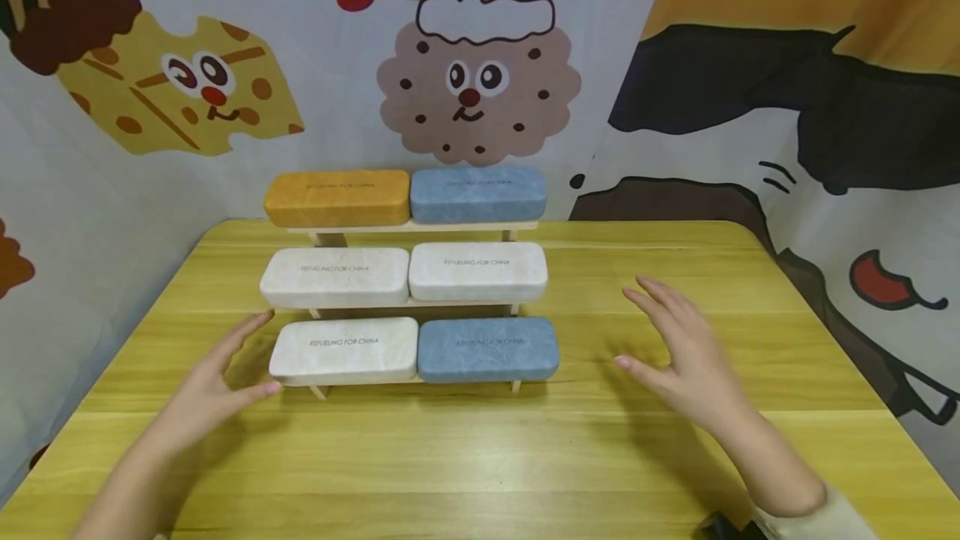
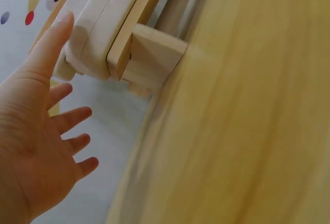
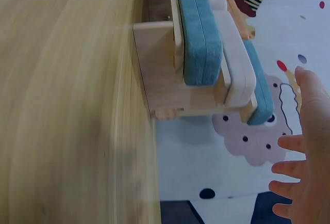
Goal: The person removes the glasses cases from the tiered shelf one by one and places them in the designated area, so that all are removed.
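Note:
A three-tier wooden rack (image 3: 157, 69) carries several long, rounded cases that look like glasses cases, printed "REFUELING FOR CHINA". An orange case (image 1: 337, 205) and a blue case (image 1: 478, 200) fill its top tier. Two white cases, a left one (image 1: 334, 282) and a right one (image 1: 477, 273), lie side by side on the middle tier. Below them are a white case (image 1: 344, 357) and a blue case (image 1: 488, 352). My left hand (image 1: 210, 394), fingers spread, is beside the lower white case's left end; contact cannot be told. My right hand (image 1: 690, 357) hovers right of the rack, holding nothing.
The rack stands toward the back of a yellowish wood-grain table (image 1: 480, 465). Behind it hangs a cloth (image 1: 315, 23) printed with cartoon figures. A small black object (image 1: 718, 527) shows by the right sleeve at the bottom edge.

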`<state>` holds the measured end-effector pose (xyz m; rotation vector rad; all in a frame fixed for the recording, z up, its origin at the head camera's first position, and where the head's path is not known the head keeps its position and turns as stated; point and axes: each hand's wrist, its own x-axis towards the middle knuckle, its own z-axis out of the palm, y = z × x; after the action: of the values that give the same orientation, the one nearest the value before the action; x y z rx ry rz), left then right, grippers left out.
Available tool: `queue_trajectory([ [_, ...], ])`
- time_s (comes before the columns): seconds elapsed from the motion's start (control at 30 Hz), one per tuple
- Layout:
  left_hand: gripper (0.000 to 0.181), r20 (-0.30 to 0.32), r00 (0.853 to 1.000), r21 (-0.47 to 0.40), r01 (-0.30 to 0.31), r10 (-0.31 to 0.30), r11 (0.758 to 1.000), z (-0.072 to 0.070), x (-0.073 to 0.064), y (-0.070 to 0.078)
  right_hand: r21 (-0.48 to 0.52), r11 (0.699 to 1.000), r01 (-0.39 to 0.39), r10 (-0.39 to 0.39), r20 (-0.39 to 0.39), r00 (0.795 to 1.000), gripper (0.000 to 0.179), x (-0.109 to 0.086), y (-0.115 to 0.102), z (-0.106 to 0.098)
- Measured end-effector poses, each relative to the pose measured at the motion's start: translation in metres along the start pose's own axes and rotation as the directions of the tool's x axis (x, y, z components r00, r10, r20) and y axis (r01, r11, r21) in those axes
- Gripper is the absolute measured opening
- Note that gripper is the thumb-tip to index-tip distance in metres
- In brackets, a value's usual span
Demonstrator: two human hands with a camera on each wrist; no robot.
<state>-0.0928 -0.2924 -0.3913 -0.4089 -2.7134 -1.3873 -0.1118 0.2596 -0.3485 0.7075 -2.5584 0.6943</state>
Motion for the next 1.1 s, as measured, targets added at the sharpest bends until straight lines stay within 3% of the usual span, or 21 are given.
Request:
queue_trajectory([
  [0.43, 0.089, 0.047, 0.991, -0.042, 0.131, -0.129, 0.991, 0.01, 0.002, -0.007, 0.078, 0.995, 0.056, -0.059, 0.031, 0.998, 0.078, 0.01, -0.018, 0.019],
  [1.1, 0.081, -0.002, 0.993, -0.03, 0.118, -0.118, 0.993, 0.02, 0.004, -0.011, 0.151, 0.986, 0.076, -0.098, 0.144, 0.985, 0.077, 0.028, -0.043, 0.054],
])
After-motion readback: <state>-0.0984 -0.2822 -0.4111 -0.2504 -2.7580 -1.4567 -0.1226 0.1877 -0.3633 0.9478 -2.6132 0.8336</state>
